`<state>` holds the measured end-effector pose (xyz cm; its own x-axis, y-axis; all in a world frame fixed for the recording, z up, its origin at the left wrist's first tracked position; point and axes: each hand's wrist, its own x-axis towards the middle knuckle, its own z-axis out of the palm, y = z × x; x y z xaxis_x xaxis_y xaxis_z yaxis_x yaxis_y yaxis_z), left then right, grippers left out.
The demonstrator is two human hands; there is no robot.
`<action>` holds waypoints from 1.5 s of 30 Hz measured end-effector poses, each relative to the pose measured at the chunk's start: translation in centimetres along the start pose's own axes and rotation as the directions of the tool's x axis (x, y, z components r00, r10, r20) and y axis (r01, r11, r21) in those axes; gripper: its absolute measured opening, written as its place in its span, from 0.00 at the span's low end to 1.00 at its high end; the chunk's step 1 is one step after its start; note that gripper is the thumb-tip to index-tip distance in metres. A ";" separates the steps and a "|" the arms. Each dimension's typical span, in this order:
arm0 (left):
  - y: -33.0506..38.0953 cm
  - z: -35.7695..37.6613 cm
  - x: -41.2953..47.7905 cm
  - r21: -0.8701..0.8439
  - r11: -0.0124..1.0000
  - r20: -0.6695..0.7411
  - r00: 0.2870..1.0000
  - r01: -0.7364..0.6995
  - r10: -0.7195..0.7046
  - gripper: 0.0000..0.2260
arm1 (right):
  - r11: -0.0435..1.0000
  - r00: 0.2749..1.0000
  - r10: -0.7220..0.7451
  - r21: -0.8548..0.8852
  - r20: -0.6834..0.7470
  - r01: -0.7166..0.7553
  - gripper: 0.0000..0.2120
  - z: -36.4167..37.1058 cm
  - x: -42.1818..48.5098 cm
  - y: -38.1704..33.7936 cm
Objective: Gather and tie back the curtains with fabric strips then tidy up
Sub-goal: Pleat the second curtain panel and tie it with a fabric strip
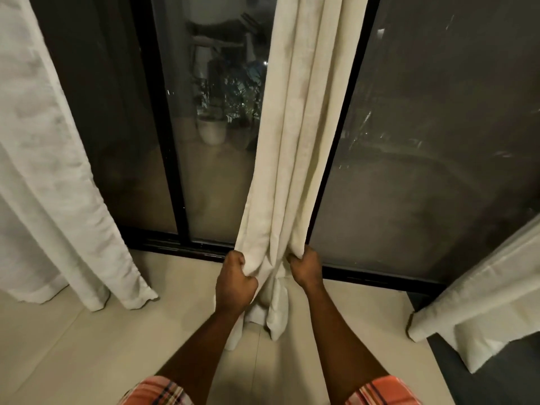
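I'm seeing the left hand (pixel 235 280) and right hand (pixel 305 268) bunching the cream pleated fabric curtain (pixel 295 159), each gripping a fold; no tie strip showing, tying not yet done.

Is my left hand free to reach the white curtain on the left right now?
Probably not yet: the left hand grips the middle curtain. Once it lets go, only bare floor separates it from the left curtain.
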<state>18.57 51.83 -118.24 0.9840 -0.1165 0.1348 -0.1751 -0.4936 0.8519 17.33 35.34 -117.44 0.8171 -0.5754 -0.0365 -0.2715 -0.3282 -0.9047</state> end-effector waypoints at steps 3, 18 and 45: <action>-0.5 1.3 0.7 -0.152 0.980 0.169 0.980 0.132 -0.106 0.29 | 0.999 0.994 -0.011 -0.040 0.112 0.016 0.13 1.0 -0.1 0.6; -1.5 5.3 -1.3 0.069 0.986 0.433 0.886 0.149 -0.165 0.19 | 0.998 0.993 0.012 -0.068 0.118 -0.005 0.15 2.2 -3.6 2.5; 4.0 -4.1 -10.1 0.752 0.651 0.481 0.763 -0.106 -0.432 0.23 | 0.697 0.883 0.212 -0.698 0.418 0.163 0.29 -3.1 -15.3 -2.3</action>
<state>8.03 54.57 -114.13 0.8104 -0.2906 -0.5088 -0.2430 -0.9568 0.1594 3.86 42.61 -113.52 0.8767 -0.2643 -0.4020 -0.4109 -0.8459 -0.3400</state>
